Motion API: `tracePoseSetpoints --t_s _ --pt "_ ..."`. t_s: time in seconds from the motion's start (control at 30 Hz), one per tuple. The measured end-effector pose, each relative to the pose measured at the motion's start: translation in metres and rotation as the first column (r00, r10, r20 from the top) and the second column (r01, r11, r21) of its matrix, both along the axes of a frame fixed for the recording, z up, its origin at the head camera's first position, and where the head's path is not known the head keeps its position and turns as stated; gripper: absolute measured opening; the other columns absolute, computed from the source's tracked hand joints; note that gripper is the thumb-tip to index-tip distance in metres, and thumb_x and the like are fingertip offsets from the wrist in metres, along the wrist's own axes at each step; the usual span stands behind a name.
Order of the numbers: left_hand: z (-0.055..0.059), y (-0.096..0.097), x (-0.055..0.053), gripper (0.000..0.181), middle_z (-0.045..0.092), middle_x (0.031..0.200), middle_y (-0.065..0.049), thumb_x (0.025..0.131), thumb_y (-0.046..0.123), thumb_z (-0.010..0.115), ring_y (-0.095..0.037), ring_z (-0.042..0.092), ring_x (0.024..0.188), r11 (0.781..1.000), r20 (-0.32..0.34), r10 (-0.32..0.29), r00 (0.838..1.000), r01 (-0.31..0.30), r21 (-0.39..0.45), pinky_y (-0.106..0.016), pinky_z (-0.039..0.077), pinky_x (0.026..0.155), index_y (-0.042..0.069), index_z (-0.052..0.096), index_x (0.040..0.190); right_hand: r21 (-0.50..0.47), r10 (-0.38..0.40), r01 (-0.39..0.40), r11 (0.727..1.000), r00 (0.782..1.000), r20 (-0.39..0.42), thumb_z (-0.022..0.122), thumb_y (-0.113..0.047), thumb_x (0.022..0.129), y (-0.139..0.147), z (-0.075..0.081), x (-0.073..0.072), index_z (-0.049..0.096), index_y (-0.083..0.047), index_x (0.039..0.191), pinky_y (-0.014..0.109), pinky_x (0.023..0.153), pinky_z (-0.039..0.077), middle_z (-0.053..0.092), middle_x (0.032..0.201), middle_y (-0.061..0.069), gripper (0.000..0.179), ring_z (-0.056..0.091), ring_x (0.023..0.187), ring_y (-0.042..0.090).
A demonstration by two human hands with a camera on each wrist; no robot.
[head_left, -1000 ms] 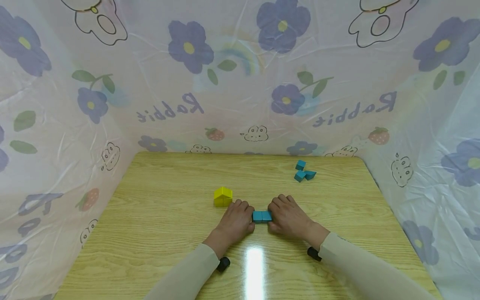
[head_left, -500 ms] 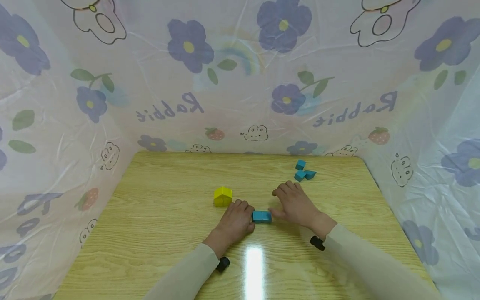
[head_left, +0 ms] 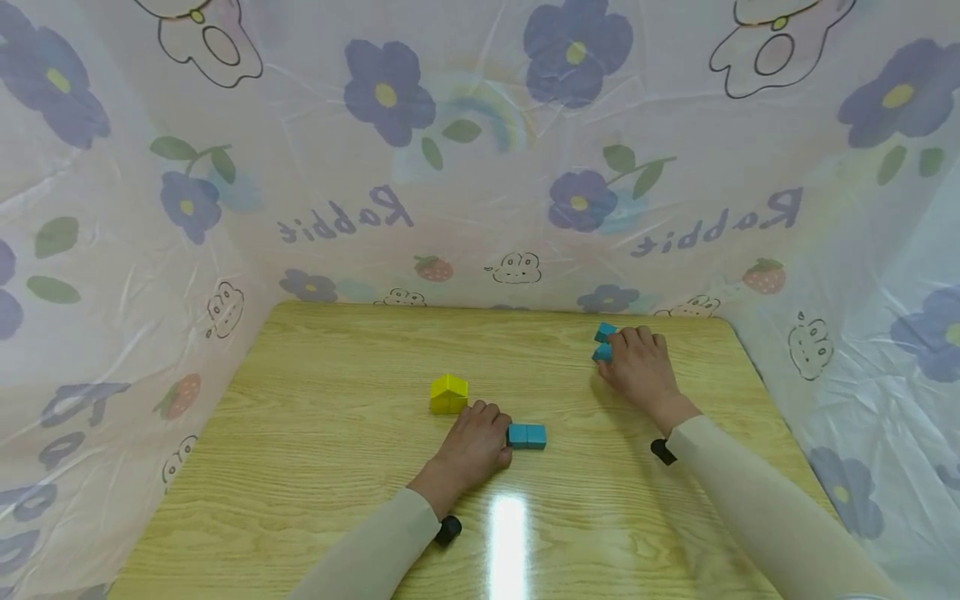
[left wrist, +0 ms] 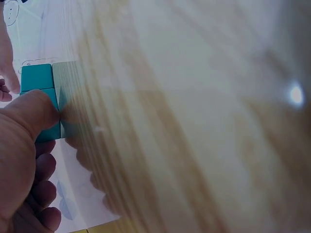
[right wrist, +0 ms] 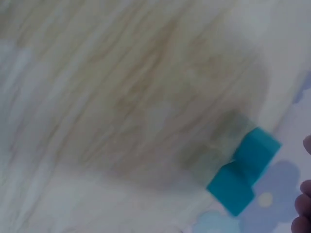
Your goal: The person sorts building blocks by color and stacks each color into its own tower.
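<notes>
Two blue blocks [head_left: 536, 437] lie side by side on the wooden table, front faces in line. My left hand [head_left: 472, 442] holds the left block at its outer end. In the left wrist view the thumb presses on that block [left wrist: 48, 132], with the fingers curled beyond it. Farther back on the right, my right hand [head_left: 639, 367] reaches over a small group of blue blocks [head_left: 605, 332]. Two of these blocks [right wrist: 231, 188] show in the right wrist view, with fingertips [right wrist: 303, 206] at its right edge. The right palm's underside is hidden, and I cannot tell what it grips.
A yellow house-shaped stack of blocks [head_left: 448, 396] stands just behind and left of my left hand. The wooden table [head_left: 337, 467] meets patterned cloth walls [head_left: 480, 200] at its back and sides. Light glares on the table near the front.
My right hand has let go of the right block of the pair and moved back and right to the far blue blocks, covering the wedge-shaped one. My left hand stays in place.
</notes>
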State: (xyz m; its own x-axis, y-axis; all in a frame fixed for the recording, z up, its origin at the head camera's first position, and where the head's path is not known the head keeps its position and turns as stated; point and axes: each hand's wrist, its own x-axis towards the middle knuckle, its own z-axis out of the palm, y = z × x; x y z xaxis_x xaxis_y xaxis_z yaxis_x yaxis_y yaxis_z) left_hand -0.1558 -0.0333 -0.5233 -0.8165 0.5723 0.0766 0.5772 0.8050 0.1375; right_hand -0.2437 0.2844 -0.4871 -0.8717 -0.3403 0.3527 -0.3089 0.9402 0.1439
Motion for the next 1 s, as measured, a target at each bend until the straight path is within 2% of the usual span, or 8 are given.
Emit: tracePoseSetpoints --t_s 0.13,0.4,0.67,1.0 --pt "0.0 0.0 0.0 0.032 0.058 0.105 0.002 0.091 0.035 0.06 -0.016 0.044 0.092 1.0 -0.012 -0.003 1.0 0.003 -0.002 -0.029 0.04 0.082 0.014 0.061 0.115 0.019 -0.022 0.022 1.0 0.999 0.023 0.07 -0.037 0.086 0.006 -0.002 -0.003 0.056 0.003 0.109 0.055 0.082 0.039 0.056 0.104 0.02 0.048 0.048 0.098 0.04" --pt "-0.004 0.001 0.0 0.03 0.057 0.102 0.002 0.091 0.036 0.06 -0.015 0.043 0.088 1.0 -0.065 -0.011 0.998 0.01 -0.013 -0.028 0.038 0.078 0.014 0.062 0.112 0.059 -0.076 0.073 0.996 0.996 0.051 0.064 -0.039 0.09 0.009 -0.012 -0.01 0.058 0.001 0.104 0.052 0.079 0.036 0.052 0.096 0.018 0.043 0.043 0.089 0.037" --pt "-0.003 0.001 0.001 0.031 0.058 0.103 0.002 0.092 0.037 0.061 -0.016 0.044 0.089 1.0 -0.076 -0.012 0.997 0.012 -0.008 -0.029 0.039 0.079 0.013 0.062 0.112 0.066 -0.144 0.136 0.988 0.98 0.138 0.061 -0.042 0.092 0.004 -0.015 -0.013 0.06 0.002 0.111 0.054 0.085 0.034 0.052 0.101 0.018 0.048 0.043 0.098 0.038" --pt "-0.004 0.0 -0.001 0.03 0.058 0.104 0.002 0.091 0.035 0.059 -0.016 0.043 0.09 1.0 -0.069 -0.011 0.998 0.01 -0.012 -0.029 0.039 0.08 0.013 0.062 0.113 0.062 -0.143 0.135 0.989 0.977 0.157 0.057 -0.035 0.094 0.0 -0.02 -0.013 0.06 0.002 0.104 0.051 0.081 0.033 0.049 0.094 0.015 0.039 0.04 0.091 0.035"
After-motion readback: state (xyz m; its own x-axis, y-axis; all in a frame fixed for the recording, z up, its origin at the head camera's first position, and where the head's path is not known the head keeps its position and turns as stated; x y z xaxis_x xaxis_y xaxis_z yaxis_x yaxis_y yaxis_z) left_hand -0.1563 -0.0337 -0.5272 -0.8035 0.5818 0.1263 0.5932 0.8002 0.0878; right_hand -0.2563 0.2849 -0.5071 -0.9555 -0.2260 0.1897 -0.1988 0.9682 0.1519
